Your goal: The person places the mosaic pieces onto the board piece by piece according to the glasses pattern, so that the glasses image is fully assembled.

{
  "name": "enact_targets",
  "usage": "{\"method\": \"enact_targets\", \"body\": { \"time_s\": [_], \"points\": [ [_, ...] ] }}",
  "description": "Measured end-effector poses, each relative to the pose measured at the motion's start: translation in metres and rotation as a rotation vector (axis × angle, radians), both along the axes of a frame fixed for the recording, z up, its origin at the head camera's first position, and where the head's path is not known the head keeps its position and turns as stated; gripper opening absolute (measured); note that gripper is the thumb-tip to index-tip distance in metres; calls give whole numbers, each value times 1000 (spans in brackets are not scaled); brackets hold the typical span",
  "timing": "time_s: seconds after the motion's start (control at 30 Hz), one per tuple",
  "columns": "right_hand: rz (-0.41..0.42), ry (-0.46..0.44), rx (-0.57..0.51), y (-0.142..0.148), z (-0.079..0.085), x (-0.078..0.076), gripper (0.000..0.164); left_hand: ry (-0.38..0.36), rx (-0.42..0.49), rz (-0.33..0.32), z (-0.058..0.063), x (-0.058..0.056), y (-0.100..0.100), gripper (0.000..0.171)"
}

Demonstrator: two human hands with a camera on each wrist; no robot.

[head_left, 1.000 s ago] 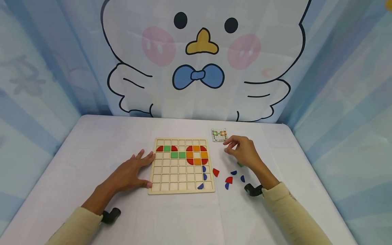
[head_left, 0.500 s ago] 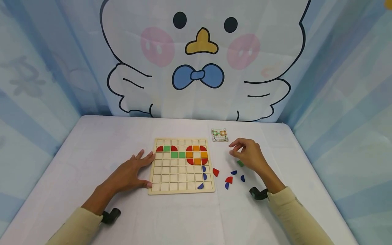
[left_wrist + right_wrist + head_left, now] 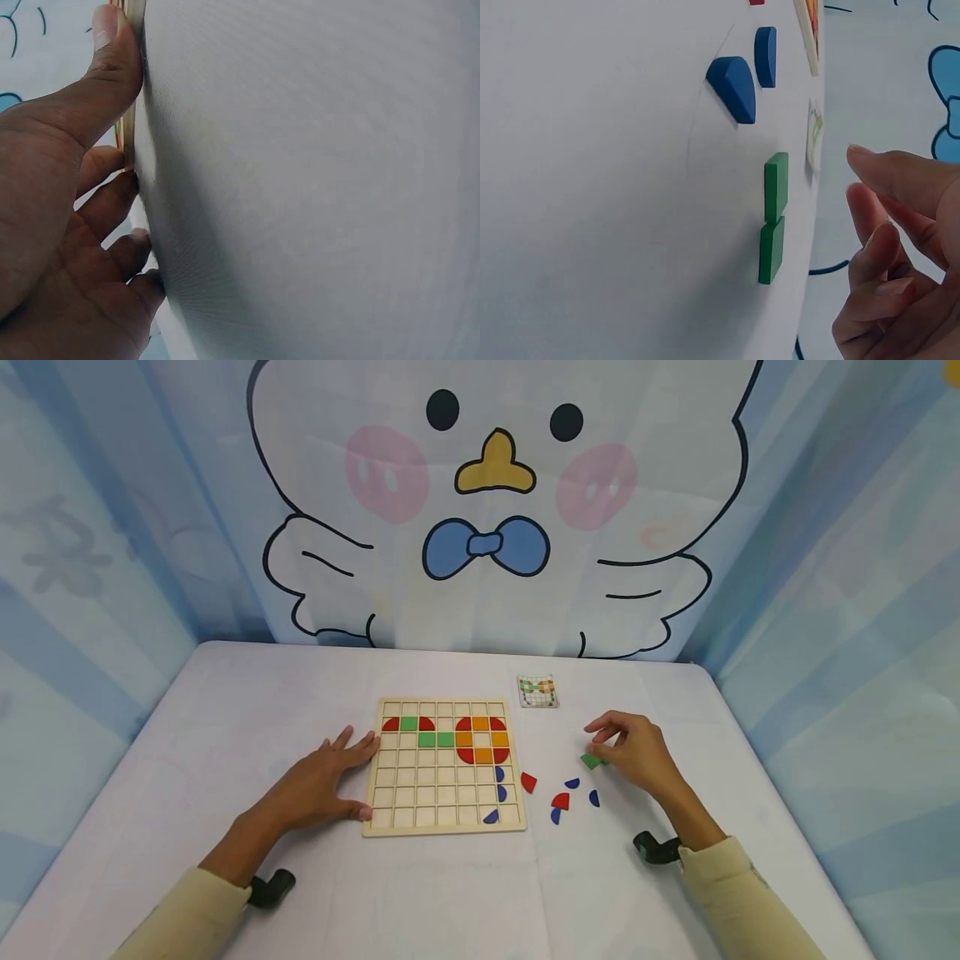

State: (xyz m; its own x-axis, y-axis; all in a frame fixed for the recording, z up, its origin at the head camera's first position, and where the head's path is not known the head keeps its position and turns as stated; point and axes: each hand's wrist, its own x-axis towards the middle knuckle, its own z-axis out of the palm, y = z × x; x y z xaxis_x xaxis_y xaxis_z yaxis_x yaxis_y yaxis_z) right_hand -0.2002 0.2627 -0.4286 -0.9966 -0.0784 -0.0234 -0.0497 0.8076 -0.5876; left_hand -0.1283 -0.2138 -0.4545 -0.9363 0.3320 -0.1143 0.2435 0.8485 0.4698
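Observation:
A wooden grid board lies on the table, with red, green and orange tiles in its upper cells and several blue pieces at its lower right. My left hand rests at the board's left edge, fingers spread; the left wrist view shows the thumb along the rim. Over two green square tiles hovers my right hand, thumb and index finger apart. The right wrist view shows nothing between those fingers, and both green tiles flat on the white cloth.
Right of the board lie loose red pieces and several blue half-round pieces. Beyond them, near the board's upper right corner, is a small printed pattern card. A curtain with a cartoon print hangs behind the table.
My right hand has moved rightward and nearer, from beside the pattern card to above the green tiles. The left hand and the board have stayed in place.

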Motion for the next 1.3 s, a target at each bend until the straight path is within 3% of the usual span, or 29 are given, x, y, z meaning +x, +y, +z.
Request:
{"method": "enact_targets", "body": {
  "time_s": [0.37,0.7,1.03,1.3],
  "points": [
    [65,-77,58,15,-7,1,31,-3,-1,4,-2,-1,-1,113],
    [100,-113,99,8,-10,-3,21,-12,-11,15,-3,-1,0,114],
    [142,-94,23,-6,-10,-5,16,-13,13,4,-3,-2,-2,112],
    [203,-46,-25,-34,-4,-5,12,-19,16,14,-4,-1,-1,113]
  ]
}}
